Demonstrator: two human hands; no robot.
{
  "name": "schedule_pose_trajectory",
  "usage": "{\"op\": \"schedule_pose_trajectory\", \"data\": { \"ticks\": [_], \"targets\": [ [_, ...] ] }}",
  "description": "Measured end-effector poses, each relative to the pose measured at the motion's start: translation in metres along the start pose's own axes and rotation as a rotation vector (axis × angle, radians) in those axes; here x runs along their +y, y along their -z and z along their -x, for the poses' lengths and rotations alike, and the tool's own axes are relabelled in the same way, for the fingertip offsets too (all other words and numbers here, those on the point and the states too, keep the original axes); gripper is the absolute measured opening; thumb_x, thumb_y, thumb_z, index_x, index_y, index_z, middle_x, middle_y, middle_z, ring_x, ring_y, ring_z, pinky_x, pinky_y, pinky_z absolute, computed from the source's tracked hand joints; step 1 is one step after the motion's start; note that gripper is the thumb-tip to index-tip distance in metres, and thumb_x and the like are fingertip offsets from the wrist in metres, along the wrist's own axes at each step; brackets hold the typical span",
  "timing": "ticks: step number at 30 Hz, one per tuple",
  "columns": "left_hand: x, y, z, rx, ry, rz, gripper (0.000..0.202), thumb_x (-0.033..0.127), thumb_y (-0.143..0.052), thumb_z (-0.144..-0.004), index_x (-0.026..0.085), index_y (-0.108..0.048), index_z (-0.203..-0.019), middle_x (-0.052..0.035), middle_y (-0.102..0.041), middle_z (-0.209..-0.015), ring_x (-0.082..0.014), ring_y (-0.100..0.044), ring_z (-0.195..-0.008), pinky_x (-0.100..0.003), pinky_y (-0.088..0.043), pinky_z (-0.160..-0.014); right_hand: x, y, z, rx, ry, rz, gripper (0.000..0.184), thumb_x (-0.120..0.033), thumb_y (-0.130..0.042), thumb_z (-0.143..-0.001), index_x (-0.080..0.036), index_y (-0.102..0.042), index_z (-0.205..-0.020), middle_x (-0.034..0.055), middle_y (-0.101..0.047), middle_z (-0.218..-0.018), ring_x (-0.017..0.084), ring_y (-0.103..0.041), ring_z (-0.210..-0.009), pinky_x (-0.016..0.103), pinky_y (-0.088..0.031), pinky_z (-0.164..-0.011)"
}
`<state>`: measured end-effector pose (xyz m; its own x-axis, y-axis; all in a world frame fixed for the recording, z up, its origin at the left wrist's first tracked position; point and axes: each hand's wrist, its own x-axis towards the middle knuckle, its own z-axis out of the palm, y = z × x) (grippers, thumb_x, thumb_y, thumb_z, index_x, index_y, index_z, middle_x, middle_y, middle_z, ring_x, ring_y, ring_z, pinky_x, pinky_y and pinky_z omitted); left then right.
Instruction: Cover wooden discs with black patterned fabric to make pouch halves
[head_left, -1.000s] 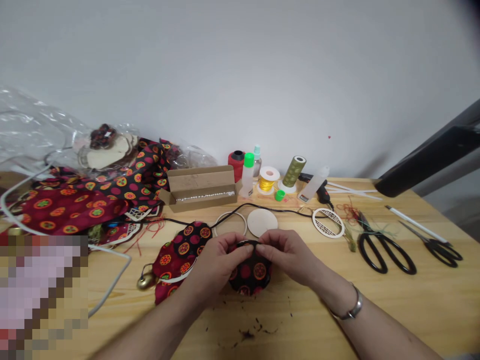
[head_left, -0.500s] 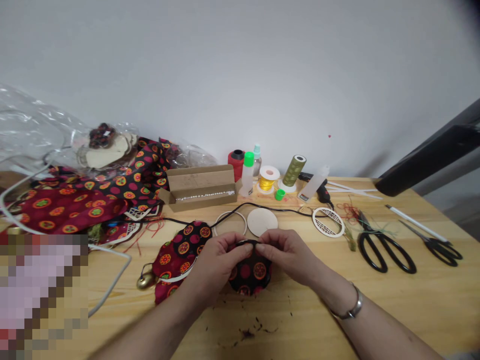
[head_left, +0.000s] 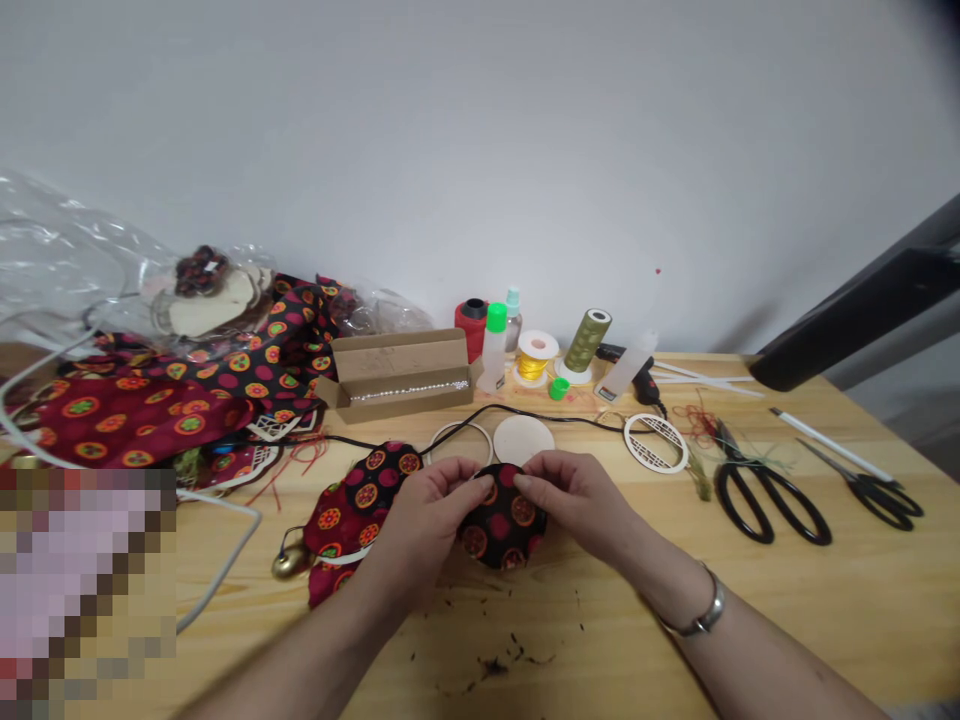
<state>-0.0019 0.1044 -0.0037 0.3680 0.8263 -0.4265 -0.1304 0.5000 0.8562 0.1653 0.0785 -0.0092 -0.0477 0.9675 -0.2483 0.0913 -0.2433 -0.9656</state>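
Both hands hold a round black fabric-covered disc [head_left: 501,520] with red and orange circles, just above the wooden table [head_left: 750,620]. My left hand [head_left: 420,525] pinches its left edge, fingers closed. My right hand [head_left: 577,500], with a metal bracelet at the wrist, pinches its upper right edge. A red patterned fabric piece [head_left: 352,505] lies right beside my left hand. Behind the disc sit a plain wooden disc [head_left: 523,440] and a wooden ring [head_left: 457,440].
Two black scissors [head_left: 772,495] [head_left: 874,485] lie at the right. A cardboard box [head_left: 397,375], glue bottles, thread spools [head_left: 589,345] and a glue gun line the wall. Patterned cloth [head_left: 150,400] and plastic bags fill the left. A black cable crosses the middle.
The fabric disc has tipped up and turned so more of its patterned face shows. Both hands shifted slightly toward the wall with it.
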Motion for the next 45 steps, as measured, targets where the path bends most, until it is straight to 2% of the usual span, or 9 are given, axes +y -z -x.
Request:
{"op": "schedule_pose_trajectory", "data": {
  "ticks": [4,9,15,18,23,28,33,40,45],
  "targets": [
    [0.0,0.0,-0.001,-0.013,-0.004,-0.015,0.026,0.031,-0.077,-0.059,0.012,-0.064,-0.07,-0.0006,-0.066,-0.059,-0.0096,-0.055,-0.052,-0.02,-0.042,-0.053,0.0,0.0,-0.001,0.032,0.006,-0.011,0.039,-0.053,-0.064,-0.068,-0.015,-0.059,-0.07,-0.0025,-0.051,-0.06,0.01,-0.04,-0.054,0.023,-0.032,-0.048],
    [0.0,0.0,-0.001,0.013,0.002,-0.006,0.025,0.031,-0.077,-0.06,0.013,-0.064,-0.071,-0.0008,-0.067,-0.061,-0.011,-0.057,-0.054,-0.021,-0.043,-0.055,0.002,0.002,-0.002,0.054,0.047,0.001,0.049,-0.064,-0.053,-0.075,-0.018,-0.051,-0.059,-0.0039,-0.04,-0.055,0.01,-0.034,-0.053,0.024,-0.028,-0.047],
    [-0.003,0.001,-0.001,-0.074,0.001,-0.019,0.023,0.031,-0.075,-0.065,0.013,-0.065,-0.076,-0.0014,-0.067,-0.064,-0.0106,-0.057,-0.056,-0.021,-0.043,-0.056,0.002,0.002,-0.002,0.056,0.035,0.04,0.041,-0.056,-0.064,-0.068,-0.015,-0.059,-0.069,-0.0013,-0.052,-0.061,0.011,-0.04,-0.055,0.024,-0.032,-0.051],
    [-0.004,0.002,0.0,-0.092,0.009,-0.012,0.023,0.031,-0.075,-0.065,0.013,-0.065,-0.076,-0.0002,-0.066,-0.063,-0.0095,-0.056,-0.054,-0.02,-0.043,-0.056,0.002,0.002,-0.002,0.073,0.026,0.053,0.038,-0.053,-0.063,-0.069,-0.015,-0.059,-0.068,-0.001,-0.052,-0.061,0.011,-0.04,-0.055,0.024,-0.032,-0.05],
    [-0.003,0.001,0.001,-0.048,0.0,-0.001,0.023,0.03,-0.076,-0.063,0.013,-0.064,-0.074,-0.0006,-0.067,-0.063,-0.0101,-0.057,-0.056,-0.02,-0.044,-0.056,0.007,0.004,-0.004,0.1,0.059,0.026,0.043,-0.057,-0.055,-0.076,-0.017,-0.055,-0.061,-0.0032,-0.042,-0.055,0.011,-0.035,-0.053,0.024,-0.028,-0.047],
    [0.0,0.0,0.0,0.032,0.003,0.05,0.028,0.032,-0.077,-0.059,0.013,-0.063,-0.073,-0.0016,-0.068,-0.062,-0.0115,-0.058,-0.054,-0.022,-0.045,-0.054,0.009,0.004,-0.005,0.092,0.068,-0.016,0.047,-0.063,-0.053,-0.077,-0.017,-0.055,-0.063,-0.0022,-0.048,-0.056,0.012,-0.041,-0.053,0.025,-0.031,-0.048],
    [0.002,-0.001,0.001,0.033,0.006,0.056,0.029,0.032,-0.078,-0.057,0.013,-0.063,-0.073,-0.0014,-0.068,-0.061,-0.0115,-0.058,-0.053,-0.022,-0.045,-0.054,0.001,0.001,-0.003,0.08,0.053,-0.008,0.041,-0.056,-0.065,-0.069,-0.016,-0.058,-0.067,-0.0016,-0.052,-0.059,0.01,-0.041,-0.053,0.023,-0.033,-0.049],
    [0.001,0.0,-0.001,0.048,0.009,0.055,0.028,0.031,-0.078,-0.058,0.013,-0.063,-0.073,-0.001,-0.068,-0.061,-0.0115,-0.059,-0.053,-0.022,-0.045,-0.054,0.01,0.004,-0.006,0.117,0.08,-0.015,0.045,-0.058,-0.055,-0.078,-0.017,-0.051,-0.059,-0.0032,-0.043,-0.054,0.01,-0.036,-0.052,0.023,-0.029,-0.046],
    [0.002,0.0,-0.001,0.051,-0.029,0.077,0.025,0.03,-0.076,-0.062,0.013,-0.064,-0.075,-0.0025,-0.07,-0.066,-0.0121,-0.061,-0.057,-0.022,-0.047,-0.056,0.009,0.004,-0.006,0.114,0.071,-0.039,0.049,-0.064,-0.053,-0.076,-0.016,-0.057,-0.065,-0.0029,-0.046,-0.053,0.01,-0.038,-0.05,0.024,-0.029,-0.046]
  ]
}}
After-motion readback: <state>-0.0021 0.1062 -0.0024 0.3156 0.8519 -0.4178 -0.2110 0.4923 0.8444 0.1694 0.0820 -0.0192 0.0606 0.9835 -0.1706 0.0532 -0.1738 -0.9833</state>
